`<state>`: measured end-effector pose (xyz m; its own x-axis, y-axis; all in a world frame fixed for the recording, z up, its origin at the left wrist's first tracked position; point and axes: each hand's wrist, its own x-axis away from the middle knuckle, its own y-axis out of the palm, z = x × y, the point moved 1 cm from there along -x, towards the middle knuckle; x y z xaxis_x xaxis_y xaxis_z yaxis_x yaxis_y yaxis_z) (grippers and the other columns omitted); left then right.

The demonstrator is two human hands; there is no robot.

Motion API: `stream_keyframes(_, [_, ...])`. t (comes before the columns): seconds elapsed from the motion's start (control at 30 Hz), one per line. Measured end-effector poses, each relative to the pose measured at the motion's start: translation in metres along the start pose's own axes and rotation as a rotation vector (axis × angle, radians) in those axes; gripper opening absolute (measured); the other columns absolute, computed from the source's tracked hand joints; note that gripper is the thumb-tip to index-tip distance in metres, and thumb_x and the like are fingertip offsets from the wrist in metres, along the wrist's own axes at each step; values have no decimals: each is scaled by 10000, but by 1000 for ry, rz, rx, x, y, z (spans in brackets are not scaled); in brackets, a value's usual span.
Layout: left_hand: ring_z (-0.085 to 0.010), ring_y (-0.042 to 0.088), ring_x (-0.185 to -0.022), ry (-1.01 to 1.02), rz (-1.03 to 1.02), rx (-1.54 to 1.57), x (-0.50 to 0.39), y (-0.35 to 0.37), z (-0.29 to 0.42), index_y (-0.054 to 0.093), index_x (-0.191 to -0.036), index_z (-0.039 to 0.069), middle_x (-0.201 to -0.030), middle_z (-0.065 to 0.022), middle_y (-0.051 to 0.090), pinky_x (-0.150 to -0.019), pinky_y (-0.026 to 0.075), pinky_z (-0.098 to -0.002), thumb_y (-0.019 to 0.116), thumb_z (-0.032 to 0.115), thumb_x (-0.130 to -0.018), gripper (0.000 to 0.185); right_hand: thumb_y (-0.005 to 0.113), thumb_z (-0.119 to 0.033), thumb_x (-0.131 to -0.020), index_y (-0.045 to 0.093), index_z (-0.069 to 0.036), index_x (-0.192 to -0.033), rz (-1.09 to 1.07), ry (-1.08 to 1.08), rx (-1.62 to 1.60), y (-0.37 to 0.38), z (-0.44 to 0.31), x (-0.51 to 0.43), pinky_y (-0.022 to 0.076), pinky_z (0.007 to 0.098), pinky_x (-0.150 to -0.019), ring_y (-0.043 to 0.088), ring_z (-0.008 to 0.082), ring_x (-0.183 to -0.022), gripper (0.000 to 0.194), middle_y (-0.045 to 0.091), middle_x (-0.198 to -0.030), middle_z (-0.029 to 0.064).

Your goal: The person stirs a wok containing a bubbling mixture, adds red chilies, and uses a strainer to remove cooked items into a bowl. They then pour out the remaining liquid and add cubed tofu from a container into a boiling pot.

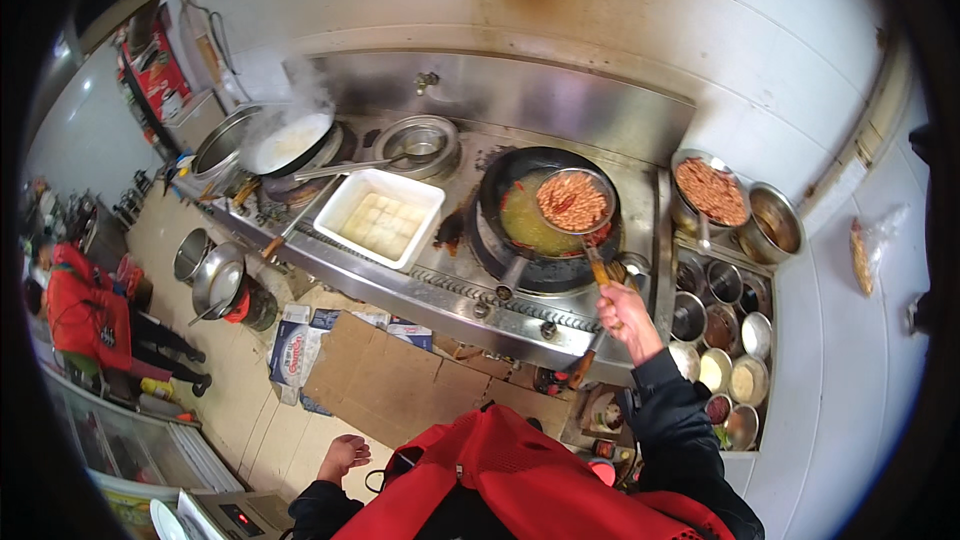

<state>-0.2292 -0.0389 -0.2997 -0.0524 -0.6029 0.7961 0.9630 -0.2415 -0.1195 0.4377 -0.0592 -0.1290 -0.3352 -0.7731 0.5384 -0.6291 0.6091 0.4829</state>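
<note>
My right hand [624,315] is closed round the wooden handle of a metal strainer [598,264]. Its bowl, full of peanuts [574,199] with a few dried red chillies on top, is over the right part of a black wok [491,180]. Yellowish oil [525,221] with red chillies lies in the wok. My left hand [346,455] is low at my left side, with fingers curled; nothing is seen in it. Left of the wok, a white plastic tub [435,202] holds pale square blocks [382,223], perhaps tofu, in liquid.
A steaming wok [289,142] stands at the stove's left. On the right are a bowl of reddish-brown food [711,191], a metal pot [772,221] and several seasoning containers [716,367]. Flattened cardboard [397,367] covers part of the floor. A person in red [90,307] stands far left.
</note>
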Motion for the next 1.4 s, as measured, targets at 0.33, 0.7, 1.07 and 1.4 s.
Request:
stream_keyframes(0.33, [-277,670,-792,-10,-107,-65,-33,1,29,533,-1175,-64,-928,-148,639,-706,605,-404,568,156,-925,335,524,-93,-964,480,-103,-1036,72,-24,175,20,7,36,242,200,-319,354,47,-412,85,498,-657,8])
stream_keyframes(0.7, [-288,677,-855,-31,-159,-166,-66,4,45,507,-1202,-69,-979,-175,642,-720,599,-396,572,195,-928,386,528,-95,-970,449,-120,-974,-7,59,-61,53,18,33,246,196,-288,365,47,-410,82,497,-676,42])
stream_keyframes(1.07, [-256,671,-760,-37,-298,-221,-102,1,54,543,-1083,-55,-893,-146,635,-656,597,-379,558,158,-887,290,544,-99,-945,449,-130,-954,-141,35,-399,51,-66,54,256,157,-303,356,26,-429,100,497,-726,43])
stream_keyframes(1.4, [-248,675,-745,-39,-242,-195,-89,44,58,567,-1047,-30,-868,-139,647,-632,600,-371,549,135,-871,242,499,-62,-922,497,-34,-935,544,-474,393,-73,-198,97,283,256,-311,398,105,-389,30,470,-603,35])
